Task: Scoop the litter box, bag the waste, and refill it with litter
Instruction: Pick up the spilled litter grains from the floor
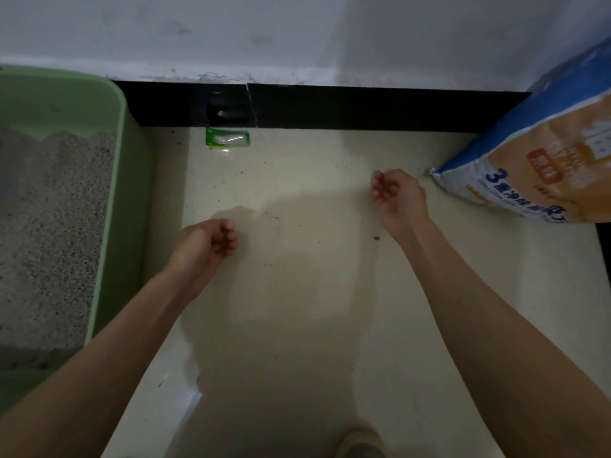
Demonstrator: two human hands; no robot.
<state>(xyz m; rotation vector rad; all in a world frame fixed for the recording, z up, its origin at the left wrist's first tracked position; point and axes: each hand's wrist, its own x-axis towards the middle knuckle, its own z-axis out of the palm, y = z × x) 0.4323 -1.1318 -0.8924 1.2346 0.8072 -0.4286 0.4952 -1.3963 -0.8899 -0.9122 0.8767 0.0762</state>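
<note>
The cream tiled floor (297, 292) runs up to a black skirting board (363, 107) under a white wall (297, 34). On the left stands the pale green plastic litter box (129, 180), rectangular, holding grey granular litter (49, 226) that lies heaped and uneven across its interior. At the right edge, a large blue and orange printed litter bag (542, 160) leans against the wall. A small green and white plastic packet (227, 138) lies on the floor against the skirting board; its contents cannot be identified. Dark specks (376, 238) are scattered on the floor between the box and the bag.

The left hand (205, 246) hovers just beside the box wall, fingers loosely curled, gripping nothing. The right hand (396, 193) hovers near the lower corner of the litter bag, fingers likewise loosely curled and empty.

No scoop and no waste bag are visible. Judged from the layout, the box contains a substantial litter fill. Whether this is fresh or unscooped litter cannot be determined, so progress remains uncertain. The right hand's position suggests the litter bag as the probable next object to be handled.
</note>
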